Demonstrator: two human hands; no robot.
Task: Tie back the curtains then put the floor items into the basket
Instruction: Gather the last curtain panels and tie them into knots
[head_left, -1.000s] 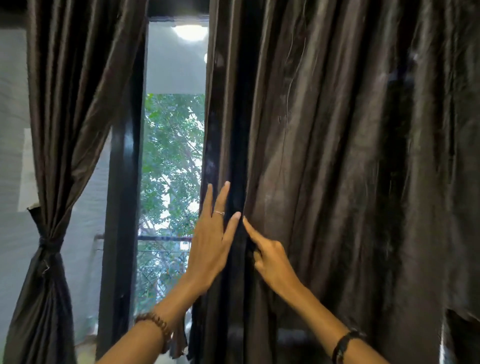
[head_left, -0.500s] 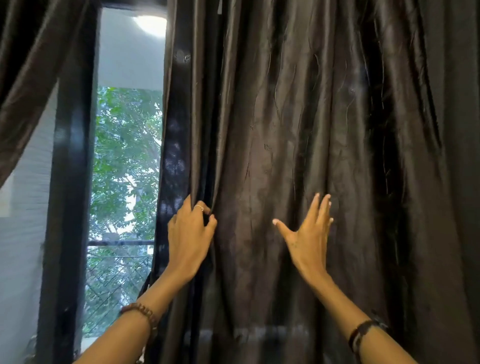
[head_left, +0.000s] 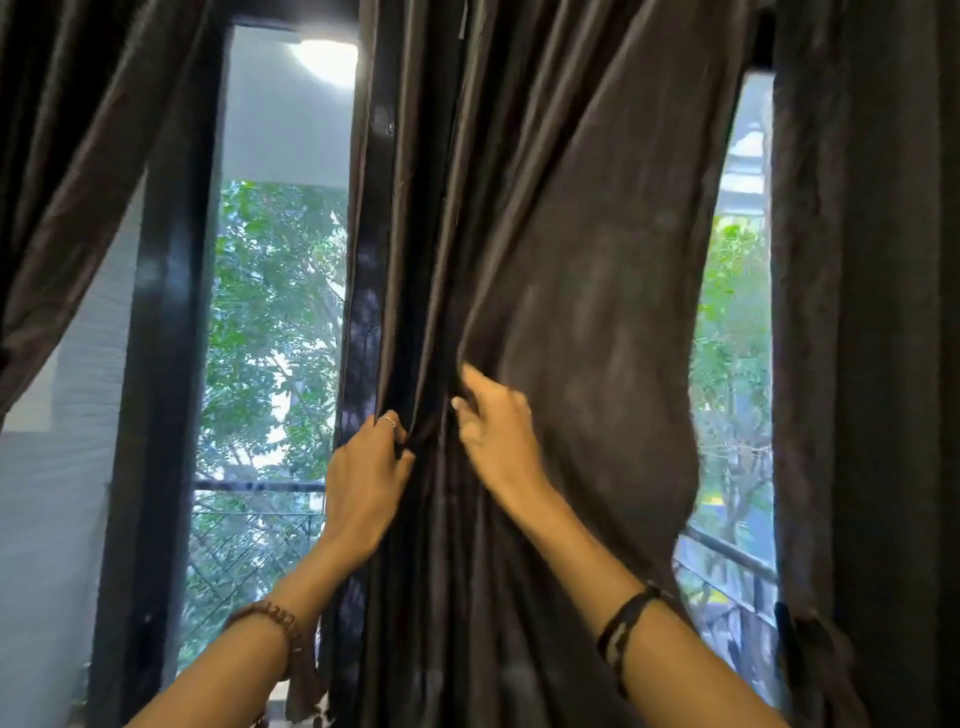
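A dark brown middle curtain hangs before the window, bunched toward its left edge. My left hand grips the curtain's left edge, fingers curled into the folds. My right hand holds gathered fabric just to the right of it, thumb and fingers closed on a fold. The two hands are close together at mid height. No basket or floor items are in view.
Another brown curtain hangs at the upper left, and a third curtain at the right. A black window frame post stands at the left. Trees and a balcony railing show through the glass.
My right hand went from flat on the curtain to the left, gathering fabric toward my left hand. The curtain's right side pulled in, opening a gap of window at the right.
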